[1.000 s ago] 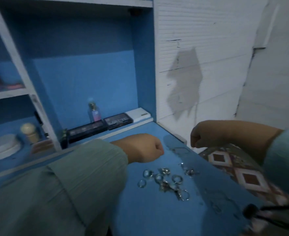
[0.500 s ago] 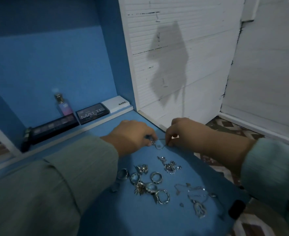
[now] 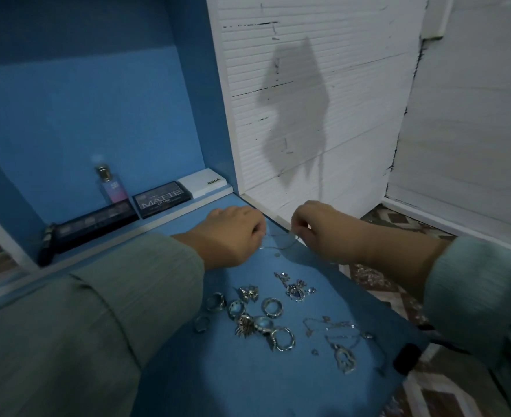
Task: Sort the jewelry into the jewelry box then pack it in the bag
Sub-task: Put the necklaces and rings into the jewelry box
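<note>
White ribbed wall panels (image 3: 323,94) rise behind a blue desk (image 3: 248,380), and a patterned floor (image 3: 398,299) shows past the desk's right edge. Both hands work at the far end of the desk. The left hand (image 3: 233,236) has its fingers curled in and pinching one end of a thin silver chain (image 3: 278,246); the right hand (image 3: 320,230) pinches the other end, so the chain hangs slack between the two sets of fingers, just above the surface. Whether a small pendant hangs from it is hard to tell in the dim light.

Nearer the camera than the fingers lies the loose jewelry: a cluster of silver rings (image 3: 248,317) below the left hand, a charm piece with a blue stone (image 3: 296,288) below the right hand, and a tangled necklace with a pendant (image 3: 343,347) further toward the near right corner.

Left of the fingers, on a low ledge against the blue back wall, stand a perfume bottle (image 3: 110,185), a black palette marked MATTE (image 3: 161,200), a long dark palette (image 3: 95,221) and a white case marked NUDE (image 3: 203,183).
</note>
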The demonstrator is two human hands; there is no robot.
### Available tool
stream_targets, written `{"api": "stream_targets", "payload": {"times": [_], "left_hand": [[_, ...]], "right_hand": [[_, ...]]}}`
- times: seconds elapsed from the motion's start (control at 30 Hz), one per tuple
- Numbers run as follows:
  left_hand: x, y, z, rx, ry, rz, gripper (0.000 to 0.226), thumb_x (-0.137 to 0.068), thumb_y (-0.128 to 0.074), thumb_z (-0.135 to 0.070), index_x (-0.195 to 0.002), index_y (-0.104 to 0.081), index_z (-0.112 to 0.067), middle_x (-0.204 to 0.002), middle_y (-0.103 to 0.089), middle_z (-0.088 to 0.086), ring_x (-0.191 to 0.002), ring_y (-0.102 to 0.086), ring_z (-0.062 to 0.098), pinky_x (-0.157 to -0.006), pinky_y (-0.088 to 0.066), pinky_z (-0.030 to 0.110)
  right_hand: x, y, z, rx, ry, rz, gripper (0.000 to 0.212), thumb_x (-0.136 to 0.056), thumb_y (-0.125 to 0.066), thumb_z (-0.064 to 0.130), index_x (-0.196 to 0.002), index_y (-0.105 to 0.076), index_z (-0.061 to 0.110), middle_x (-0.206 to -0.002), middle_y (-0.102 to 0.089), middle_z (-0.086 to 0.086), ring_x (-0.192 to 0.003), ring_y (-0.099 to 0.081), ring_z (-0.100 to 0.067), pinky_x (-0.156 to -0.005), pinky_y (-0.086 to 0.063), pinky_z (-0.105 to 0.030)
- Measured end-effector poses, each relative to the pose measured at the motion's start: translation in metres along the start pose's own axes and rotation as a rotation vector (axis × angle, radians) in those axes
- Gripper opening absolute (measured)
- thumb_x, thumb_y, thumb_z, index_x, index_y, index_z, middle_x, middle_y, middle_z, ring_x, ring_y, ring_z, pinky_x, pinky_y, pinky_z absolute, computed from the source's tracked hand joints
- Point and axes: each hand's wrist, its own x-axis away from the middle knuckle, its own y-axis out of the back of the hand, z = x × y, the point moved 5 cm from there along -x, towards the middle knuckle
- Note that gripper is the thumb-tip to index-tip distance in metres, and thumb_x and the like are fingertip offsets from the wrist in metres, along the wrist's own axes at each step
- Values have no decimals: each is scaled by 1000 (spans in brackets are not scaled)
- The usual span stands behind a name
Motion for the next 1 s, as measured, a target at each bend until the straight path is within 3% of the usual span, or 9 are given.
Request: {"api": "stream_targets", "payload": {"times": [0.07, 0.17, 0.3, 0.37, 0.43, 0.57, 0.7, 0.83, 1.0], "left_hand": [[7, 6, 4, 177, 89, -23, 11, -99, -34, -27, -94, -44, -26, -100, -47, -7, -95, -46, 15, -85, -34, 28], [21, 13, 8, 441, 189, -59, 14, -99, -36, -30, -95, -48, -25, -101, -55, -4, -85, -50, 12, -68, -38, 23], [40, 19, 7, 798, 257, -123, 17, -99, -36, -31, -89, -49, -28, -104, -64, -15, -103, -60, 14, -85, -41, 26], [50, 23, 2, 991, 272, -140, 17, -100, -36, -29, -90, -49, -26, -97, -68, -17, -102, -61, 5, -94, -41, 28], [63, 28, -4, 1122, 287, -174, 17, -100, -35, -29, -91, -49, -25, -88, -70, -14, -94, -63, 1, -93, -41, 29], [91, 41, -17, 1252, 336, -253, 19, -99, -37, -23, -85, -49, -21, -70, -57, -7, -81, -62, 10, -90, -45, 29], [120, 46, -31, 1348, 393, -238, 17, -99, -40, -22, -85, -48, -19, -67, -45, -3, -62, -51, 9, -82, -50, 29], [147, 48, -40, 1577, 439, -313, 11, -98, -44, -15, -90, -51, -19, -59, -44, -4, -54, -45, 8, -70, -51, 26], [178, 40, -60, 1818, 456, -458, 17, -97, -40, -8, -94, -54, -17, -65, -48, -1, -49, -44, 8, -64, -48, 25]], "right_hand": [[4, 7, 2, -143, -50, -20, 21, -95, -39, 9, -78, -48, 16, -79, -46, 7, -70, -46, -9, -60, -36, -16], [11, 13, 7, -337, -109, -60, 18, -96, -38, 12, -82, -49, 18, -80, -53, 5, -62, -43, -5, -52, -35, -13], [22, 19, 21, -566, -139, -117, 19, -97, -38, 13, -84, -52, 16, -94, -63, 2, -77, -52, -9, -63, -41, -17], [30, 23, 31, -669, -141, -149, 17, -98, -38, 15, -88, -52, 13, -90, -63, 4, -80, -54, -9, -66, -43, -19], [39, 28, 42, -753, -139, -174, 15, -99, -38, 15, -90, -50, 11, -85, -63, 5, -80, -56, -9, -68, -45, -21], [59, 32, 60, -767, -155, -217, 17, -98, -38, 15, -85, -50, 12, -76, -61, 1, -74, -60, -10, -70, -47, -25], [80, 28, 71, -723, -197, -222, 20, -97, -40, 11, -79, -50, 13, -71, -55, -2, -61, -56, -10, -61, -45, -23], [100, 16, 75, -817, -259, -143, 16, -95, -49, 13, -80, -57, 14, -68, -52, -3, -59, -51, -13, -56, -43, -24], [130, 7, 80, -695, -296, -74, 13, -90, -59, 19, -91, -65, 7, -63, -52, -2, -54, -46, -11, -52, -40, -21]]}}
